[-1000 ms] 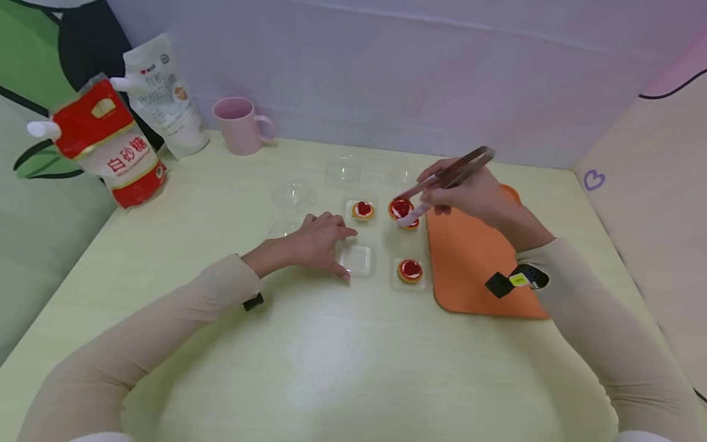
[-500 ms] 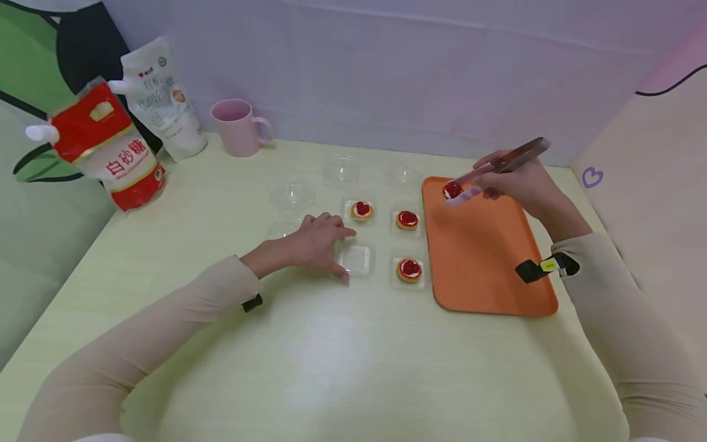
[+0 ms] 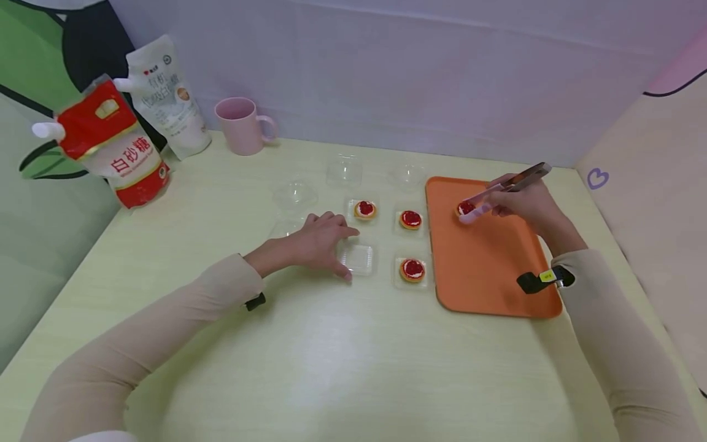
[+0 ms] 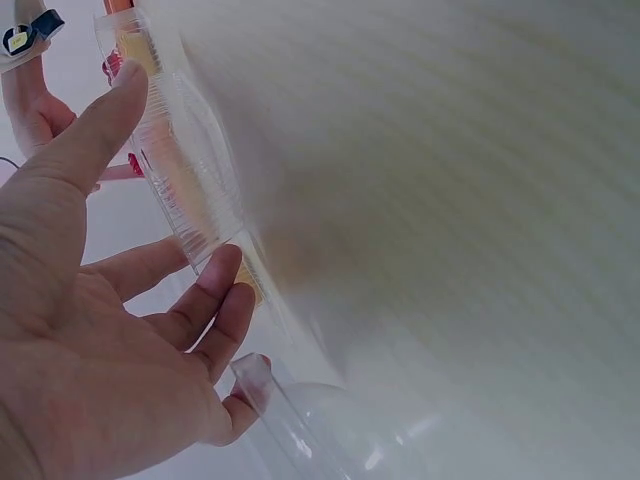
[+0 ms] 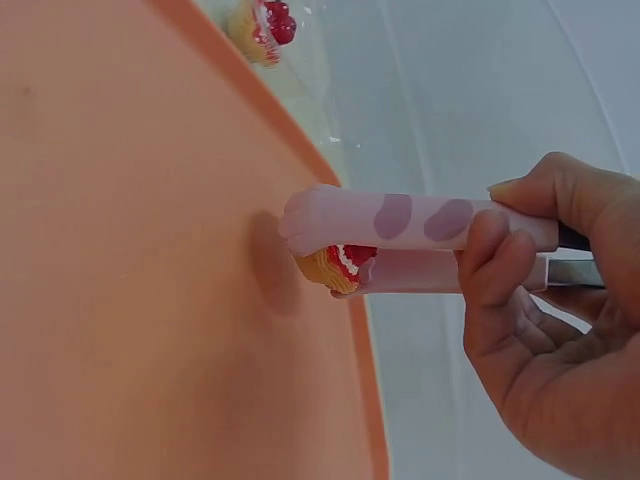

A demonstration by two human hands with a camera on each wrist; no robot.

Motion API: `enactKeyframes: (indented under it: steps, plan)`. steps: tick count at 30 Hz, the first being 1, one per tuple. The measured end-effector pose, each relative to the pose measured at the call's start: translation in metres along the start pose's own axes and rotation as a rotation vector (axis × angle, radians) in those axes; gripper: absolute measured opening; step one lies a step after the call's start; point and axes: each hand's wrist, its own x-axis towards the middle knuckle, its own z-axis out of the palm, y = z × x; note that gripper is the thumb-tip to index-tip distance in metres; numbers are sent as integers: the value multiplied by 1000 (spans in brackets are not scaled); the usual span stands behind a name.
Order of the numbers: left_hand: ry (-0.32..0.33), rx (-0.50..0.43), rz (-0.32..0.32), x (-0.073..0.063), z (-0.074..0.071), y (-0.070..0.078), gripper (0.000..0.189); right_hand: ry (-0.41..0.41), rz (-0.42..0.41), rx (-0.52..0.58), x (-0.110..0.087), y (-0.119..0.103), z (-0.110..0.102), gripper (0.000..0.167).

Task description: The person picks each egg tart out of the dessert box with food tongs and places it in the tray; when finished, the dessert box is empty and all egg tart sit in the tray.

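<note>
My right hand grips tongs with pale pink paw-shaped tips. A small tart with red topping and white cream sits between the tips, over the orange tray; a shadow falls on the tray beside it. My left hand rests at the left side of a clear plastic container base with nothing in it. Its thumb and fingers are spread about the base; in the left wrist view the thumb tip lies right at the rim. Another clear domed piece stands below the little finger.
Three tarts sit in clear bases: a far-left tart, a far-right tart and a near tart. Behind are clear lids. A pink mug, red-and-white sugar bag and white pouch stand at back left.
My right hand has carried the tart in the tongs rightward from above the far-right base to over the orange tray, then slightly nearer. The left hand stays in place.
</note>
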Motion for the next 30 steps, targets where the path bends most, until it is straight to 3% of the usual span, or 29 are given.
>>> enactKeyframes:
  steps: [11, 30]
  plan:
    - [-4, -15, 0, 0, -1, 1, 92, 7, 17, 3, -1, 11, 3, 38]
    - [-12, -6, -7, 2, -1, 0, 93, 7, 12, -6, -2, 2, -5, 41]
